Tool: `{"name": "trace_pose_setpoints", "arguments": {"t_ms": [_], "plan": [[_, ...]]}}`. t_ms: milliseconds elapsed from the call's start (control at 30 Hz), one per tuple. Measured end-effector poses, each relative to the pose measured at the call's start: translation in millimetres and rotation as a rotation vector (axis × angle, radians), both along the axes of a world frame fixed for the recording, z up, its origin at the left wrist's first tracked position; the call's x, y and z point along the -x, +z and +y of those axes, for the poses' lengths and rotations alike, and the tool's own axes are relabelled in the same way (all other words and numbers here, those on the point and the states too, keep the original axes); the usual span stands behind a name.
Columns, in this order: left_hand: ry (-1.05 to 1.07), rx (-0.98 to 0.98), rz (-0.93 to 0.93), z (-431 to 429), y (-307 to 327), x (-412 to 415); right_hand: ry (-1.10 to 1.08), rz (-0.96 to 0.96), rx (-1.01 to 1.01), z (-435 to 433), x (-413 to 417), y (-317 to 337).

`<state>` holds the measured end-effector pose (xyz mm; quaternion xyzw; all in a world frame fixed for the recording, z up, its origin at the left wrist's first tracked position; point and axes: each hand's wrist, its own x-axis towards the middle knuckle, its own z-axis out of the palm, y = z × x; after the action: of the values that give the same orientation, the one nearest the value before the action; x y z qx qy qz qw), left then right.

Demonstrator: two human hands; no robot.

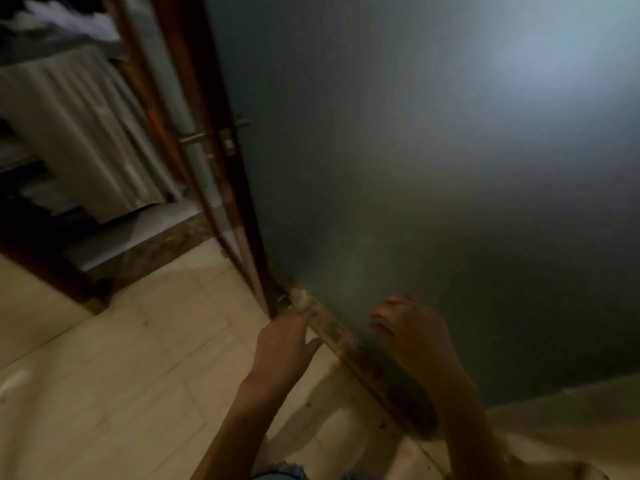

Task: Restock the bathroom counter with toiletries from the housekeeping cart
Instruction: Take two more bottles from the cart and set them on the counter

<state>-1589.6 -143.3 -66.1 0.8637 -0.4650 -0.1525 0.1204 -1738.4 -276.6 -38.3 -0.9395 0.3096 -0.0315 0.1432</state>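
Observation:
The view is dim and blurred. My left hand (pixel 287 344) reaches forward and down with straight fingers and the thumb spread apart. Its fingertips are at a small pale thing (pixel 300 298) by the bottom corner of a frosted glass door (pixel 433 168); I cannot tell what that thing is. My right hand (pixel 412 330) hovers close to the lower part of the glass with loosely curled fingers and nothing visible in it. No toiletries, counter or cart can be made out.
The door's brown frame (pixel 221 188) and metal handle (pixel 214 135) stand left of the glass. Beyond the opening hang pale folded fabrics (pixel 79 133) above a stone threshold (pixel 152 251). Beige floor tiles (pixel 121 375) spread at the lower left.

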Motion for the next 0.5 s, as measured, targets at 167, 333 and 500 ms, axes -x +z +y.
{"name": "trace_pose_setpoints", "arguments": {"t_ms": [167,333,500], "plan": [[0.199,0.01,0.011,54,5,-79,0.23,-0.016,0.004,29,-111,8],[0.449,0.012,-0.014,125,10,-166,0.435,0.039,-0.006,78,-235,13],[0.647,0.027,-0.058,197,15,-245,0.6,-0.015,-0.013,141,-348,10]]}}
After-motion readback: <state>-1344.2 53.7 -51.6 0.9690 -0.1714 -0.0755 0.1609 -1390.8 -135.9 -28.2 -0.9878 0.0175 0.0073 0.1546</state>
